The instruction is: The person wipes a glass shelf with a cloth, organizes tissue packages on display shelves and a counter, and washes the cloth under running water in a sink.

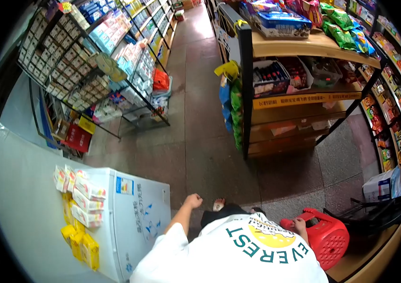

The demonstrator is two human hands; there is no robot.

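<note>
My right hand grips a red plastic stool at my right side. The stool is tipped over, its perforated seat facing outward and its legs pointing ahead and to the left. My left hand hangs forward over the floor, fingers curled in, with nothing visible in them. Nearest to it is a white freezer cabinet. My white printed shirt fills the bottom of the view, and one foot shows between my hands.
White and yellow packets lie on the freezer top. To the left stands a wire rack of small boxes. Ahead right is a wooden snack shelf, with an aisle beside it. Black metal frames and a carton are at right.
</note>
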